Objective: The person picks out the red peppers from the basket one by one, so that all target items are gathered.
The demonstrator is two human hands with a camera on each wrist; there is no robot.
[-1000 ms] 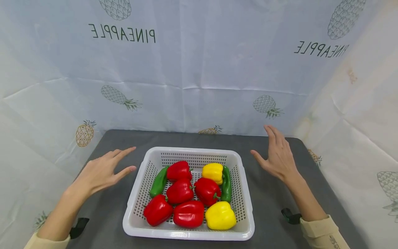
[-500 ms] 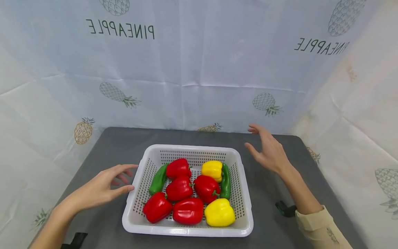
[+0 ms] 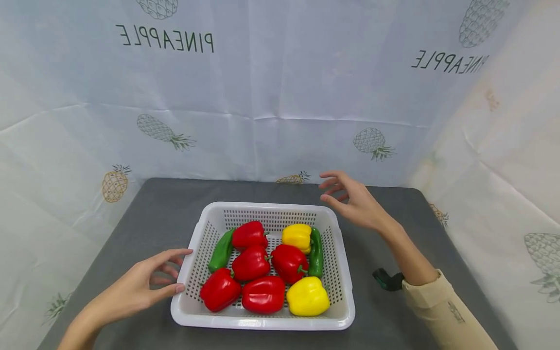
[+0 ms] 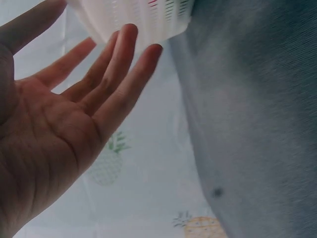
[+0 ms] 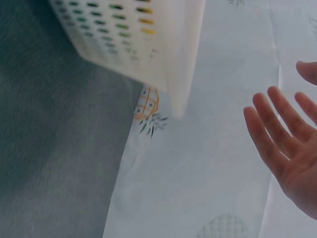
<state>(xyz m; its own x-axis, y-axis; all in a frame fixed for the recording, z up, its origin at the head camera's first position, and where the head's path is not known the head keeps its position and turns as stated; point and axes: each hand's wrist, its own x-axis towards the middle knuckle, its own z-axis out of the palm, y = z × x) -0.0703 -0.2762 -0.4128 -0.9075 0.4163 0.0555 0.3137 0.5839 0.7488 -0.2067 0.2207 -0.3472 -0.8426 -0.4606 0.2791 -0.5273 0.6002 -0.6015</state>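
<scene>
A white perforated basket [image 3: 262,323] holds several red bell peppers [image 3: 263,294], two yellow bell peppers [image 3: 308,296] and two long green peppers [image 3: 316,253]. At its left rim is my left hand [image 3: 140,284], fingers loosely bent and thumb apart; whether the fingertips touch the rim I cannot tell. In the left wrist view the left palm [image 4: 54,124] faces the camera with nothing in it. My right hand [image 3: 356,201] hovers by the far right corner of the basket, fingers slightly bent, holding nothing. The right wrist view shows a gap between that hand [image 5: 292,148] and the basket wall [image 5: 185,59].
The basket stands on a dark grey table [image 3: 175,209]. Behind and beside the table hangs a pale curtain [image 3: 271,73] printed with pineapples. A black strap [image 3: 388,280] hangs below the right wrist.
My left hand has come down and nearer to the basket's left rim. The right hand has moved left toward the far right corner, its fingers bending more. The peppers stay in place.
</scene>
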